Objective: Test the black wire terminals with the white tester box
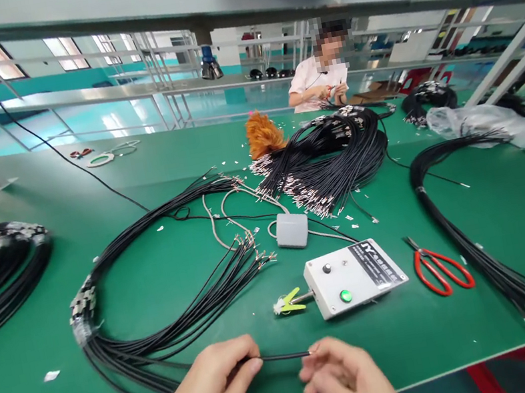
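- Far left: a coil of black cables (11,302) lies on the green table (394,342).
- Next, a loose bundle (139,345) curves around, its bared ends fanned out near a small grey box (292,230); dragging the bundle could snag or bend those fine strands.
- The left hand (219,383) grips a black cable (285,356) between thumb and fingers. A slack hold could let it twist or slide.
- That cable spans the gap between both hands, near the table's front edge.
- The right hand (347,374) has its fingers curled at the cable's tip; whether they pinch it I cannot tell. Rough handling there might fray or break the end.
- Just beyond, a white control box (323,294) carries a yellow-green clip (290,302) on its shaft; if that shaft turns, stray strands could catch.
- Red-handled cutters (424,255) lie to its right; a careless reach could meet the blades.
- Another bundle (455,234) sweeps down the right side.
- Surface: white scraps (52,376) dot the table left and centre; a large cable pile (346,154) sits farther back.
- Room: windows (62,53) at left, a shiny floor (107,122), and a co-worker (317,88) beyond the table.
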### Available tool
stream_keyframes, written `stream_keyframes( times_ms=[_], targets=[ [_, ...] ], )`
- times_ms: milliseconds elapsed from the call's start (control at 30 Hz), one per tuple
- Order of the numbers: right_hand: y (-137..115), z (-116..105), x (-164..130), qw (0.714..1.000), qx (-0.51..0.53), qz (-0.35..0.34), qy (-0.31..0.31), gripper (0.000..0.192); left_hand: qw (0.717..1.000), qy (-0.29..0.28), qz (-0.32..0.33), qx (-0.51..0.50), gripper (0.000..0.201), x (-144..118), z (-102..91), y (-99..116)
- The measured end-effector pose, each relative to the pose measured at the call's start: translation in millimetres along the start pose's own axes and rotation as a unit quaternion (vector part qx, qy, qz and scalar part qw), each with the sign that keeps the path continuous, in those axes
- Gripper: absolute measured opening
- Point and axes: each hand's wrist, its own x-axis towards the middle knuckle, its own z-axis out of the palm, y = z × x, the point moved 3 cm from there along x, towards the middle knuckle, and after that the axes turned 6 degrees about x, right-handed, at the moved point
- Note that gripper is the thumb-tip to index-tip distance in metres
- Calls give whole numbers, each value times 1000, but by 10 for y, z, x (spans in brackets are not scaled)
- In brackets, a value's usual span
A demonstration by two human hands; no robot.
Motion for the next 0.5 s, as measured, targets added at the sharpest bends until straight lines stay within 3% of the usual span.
stream_keyframes(
  times_ms=[67,133,200,367,500],
  targets=[
    [-106,-70,12,995,47,11,88,47,1000,-2,-6,13,31,2,58,15],
    [-186,-57,38,990,61,2,129,47,1000,4,-3,14,22,1,125,63],
    [-219,-10,53,987,64,-10,147,45,999,23,25,6,11,19,205,155],
    [-230,7,25,985,75,-32,154,43,989,119,83,-14,14,119,365,335],
    [-236,-47,42,983,96,-42,150,43,984,105,47,-139,23,129,376,305]
  ],
)
